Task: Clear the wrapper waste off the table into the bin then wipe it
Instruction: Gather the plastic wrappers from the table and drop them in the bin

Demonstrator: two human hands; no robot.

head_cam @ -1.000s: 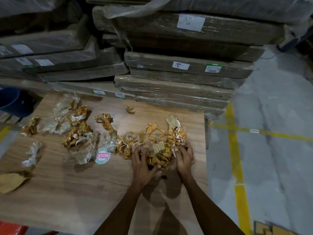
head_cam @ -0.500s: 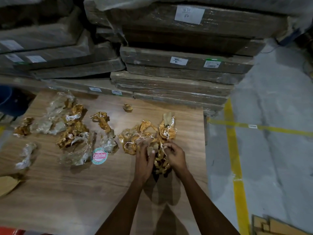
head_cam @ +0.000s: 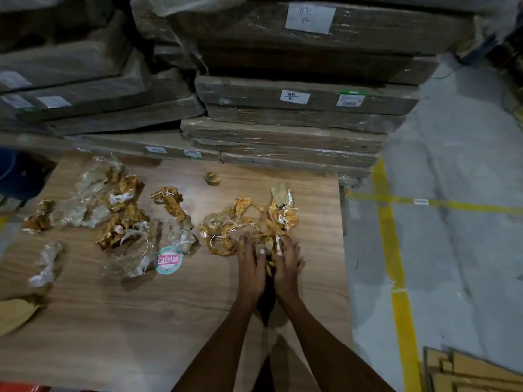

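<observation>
Your left hand (head_cam: 250, 265) and right hand (head_cam: 287, 263) are pressed close together at center frame, fingers curled around a bunched clump of orange wrappers (head_cam: 266, 244) on the counter (head_cam: 169, 321). More wrapper waste (head_cam: 113, 216) lies scattered toward the left of the frame.

Both forearms are reaching forward and converging, wrists nearly side by side. The left hand (head_cam: 250, 267) and the right hand (head_cam: 287, 264) are lying palms inward, backs up, close together, their fingers (head_cam: 291, 246) curling round a wad of crumpled wrappers (head_cam: 267, 246) pressed between them.
</observation>
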